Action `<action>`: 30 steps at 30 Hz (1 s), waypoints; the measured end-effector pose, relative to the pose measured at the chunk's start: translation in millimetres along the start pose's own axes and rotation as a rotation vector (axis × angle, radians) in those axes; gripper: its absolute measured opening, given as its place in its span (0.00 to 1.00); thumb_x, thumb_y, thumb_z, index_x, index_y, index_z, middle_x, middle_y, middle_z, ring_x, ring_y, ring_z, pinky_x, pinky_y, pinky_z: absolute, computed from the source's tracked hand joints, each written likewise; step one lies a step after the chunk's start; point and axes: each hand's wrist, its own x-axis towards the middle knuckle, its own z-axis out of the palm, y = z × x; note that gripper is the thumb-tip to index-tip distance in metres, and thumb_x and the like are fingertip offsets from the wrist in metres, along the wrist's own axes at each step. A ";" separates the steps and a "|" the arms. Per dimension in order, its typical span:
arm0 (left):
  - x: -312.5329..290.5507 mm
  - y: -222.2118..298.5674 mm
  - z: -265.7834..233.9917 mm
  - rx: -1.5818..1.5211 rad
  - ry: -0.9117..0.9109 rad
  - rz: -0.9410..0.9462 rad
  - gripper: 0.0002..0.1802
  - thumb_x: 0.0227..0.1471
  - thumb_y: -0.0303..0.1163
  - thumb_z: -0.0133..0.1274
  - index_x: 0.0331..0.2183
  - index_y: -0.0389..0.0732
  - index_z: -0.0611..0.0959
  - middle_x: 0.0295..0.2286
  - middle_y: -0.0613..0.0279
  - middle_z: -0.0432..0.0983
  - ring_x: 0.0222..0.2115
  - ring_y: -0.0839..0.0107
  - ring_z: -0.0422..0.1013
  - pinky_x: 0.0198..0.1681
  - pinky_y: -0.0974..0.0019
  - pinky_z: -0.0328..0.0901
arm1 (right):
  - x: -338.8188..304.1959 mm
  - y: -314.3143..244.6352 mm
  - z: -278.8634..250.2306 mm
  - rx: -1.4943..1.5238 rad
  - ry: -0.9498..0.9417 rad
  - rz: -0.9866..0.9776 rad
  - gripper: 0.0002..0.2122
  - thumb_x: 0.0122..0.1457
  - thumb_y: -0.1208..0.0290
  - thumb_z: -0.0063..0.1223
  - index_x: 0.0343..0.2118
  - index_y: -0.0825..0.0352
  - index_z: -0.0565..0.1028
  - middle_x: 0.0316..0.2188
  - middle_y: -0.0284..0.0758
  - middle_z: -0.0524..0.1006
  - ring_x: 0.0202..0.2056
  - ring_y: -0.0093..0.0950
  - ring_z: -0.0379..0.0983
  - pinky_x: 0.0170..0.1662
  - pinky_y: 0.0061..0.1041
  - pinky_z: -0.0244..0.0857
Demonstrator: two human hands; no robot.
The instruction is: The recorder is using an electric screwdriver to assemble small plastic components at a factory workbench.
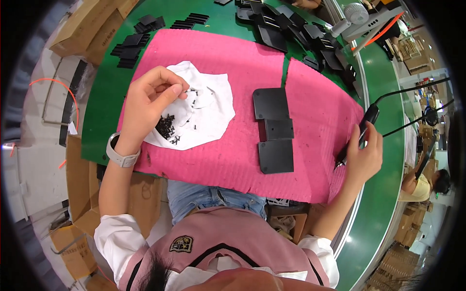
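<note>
Over the white sheet [216, 102], my left hand [158, 92] has its thumb and fingertips pinched together; anything between them is too small to make out. On that sheet lies a pile of small black screws [165, 127], with a few loose ones near the fingertips. My right hand [365, 154] is wrapped round a black corded electric screwdriver [372, 114], its tip pointing down towards the right edge of the pink mat [223, 169]. Between my hands, a black plastic part [274, 130] made of two wider plates and a narrower middle piece lies flat on the mat.
Several black plastic parts [272, 36] are heaped along the far side of the green table [97, 121], with smaller stacks [130, 50] at far left. A small white fan [356, 14] stands at far right. Cardboard boxes [80, 29] are at left. Another person [422, 186] sits far right.
</note>
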 end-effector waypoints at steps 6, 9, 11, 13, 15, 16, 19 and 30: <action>6.3 2.0 27.1 -0.170 -0.147 -0.121 0.04 0.50 0.22 0.53 0.31 0.34 0.75 0.28 0.60 0.76 0.28 0.76 0.72 0.35 0.74 0.66 | 2.3 47.3 30.3 -0.161 -0.588 0.359 0.32 0.47 0.43 0.53 0.46 0.68 0.72 0.30 0.49 0.78 0.36 0.47 0.75 0.39 0.41 0.67; 4.6 8.2 48.9 -0.231 -0.243 -0.155 0.04 0.50 0.21 0.53 0.32 0.34 0.76 0.28 0.59 0.76 0.28 0.76 0.73 0.35 0.74 0.67 | 5.8 66.4 54.6 0.111 -0.459 0.278 0.32 0.40 0.49 0.58 0.42 0.73 0.73 0.31 0.52 0.77 0.36 0.46 0.75 0.40 0.38 0.68; 0.6 8.1 59.7 -0.229 -0.346 -0.164 0.04 0.50 0.20 0.52 0.32 0.33 0.77 0.28 0.60 0.76 0.29 0.75 0.73 0.36 0.73 0.68 | 22.5 64.7 60.8 0.420 -0.556 0.359 0.26 0.40 0.61 0.56 0.40 0.77 0.73 0.23 0.43 0.76 0.28 0.35 0.75 0.35 0.30 0.69; -1.9 9.5 67.7 -0.245 -0.360 -0.163 0.05 0.49 0.20 0.53 0.32 0.32 0.78 0.29 0.60 0.76 0.30 0.75 0.74 0.37 0.73 0.69 | 32.6 50.3 55.7 1.100 -0.748 0.653 0.23 0.41 0.69 0.50 0.42 0.78 0.70 0.21 0.39 0.73 0.24 0.33 0.72 0.30 0.30 0.68; -4.9 13.0 79.0 -0.367 -0.345 -0.208 0.05 0.49 0.21 0.54 0.33 0.32 0.78 0.30 0.61 0.76 0.31 0.76 0.74 0.37 0.73 0.69 | 39.7 27.5 41.1 1.719 -0.663 0.594 0.25 0.40 0.74 0.44 0.46 0.78 0.67 0.23 0.40 0.72 0.22 0.33 0.70 0.30 0.30 0.66; -4.3 16.4 84.1 -0.400 -0.354 -0.232 0.07 0.49 0.21 0.54 0.34 0.32 0.78 0.30 0.61 0.76 0.31 0.76 0.74 0.38 0.73 0.70 | 46.5 14.2 27.9 1.874 -0.630 0.506 0.27 0.39 0.74 0.43 0.47 0.78 0.66 0.24 0.41 0.72 0.22 0.33 0.69 0.31 0.30 0.66; -6.6 16.8 91.1 -0.480 -0.335 -0.243 0.07 0.50 0.22 0.55 0.34 0.32 0.77 0.30 0.59 0.76 0.31 0.75 0.74 0.37 0.73 0.70 | 67.3 -45.1 -11.4 2.199 -0.510 0.335 0.30 0.39 0.71 0.45 0.50 0.77 0.64 0.24 0.41 0.71 0.22 0.31 0.67 0.34 0.30 0.65; -8.7 19.6 92.2 -0.477 -0.340 -0.147 0.08 0.48 0.19 0.56 0.33 0.31 0.77 0.30 0.56 0.77 0.32 0.71 0.75 0.38 0.71 0.71 | 66.8 -89.0 -54.6 2.436 -0.557 -0.210 0.26 0.57 0.45 0.44 0.48 0.63 0.63 0.20 0.27 0.65 0.17 0.21 0.62 0.33 0.29 0.61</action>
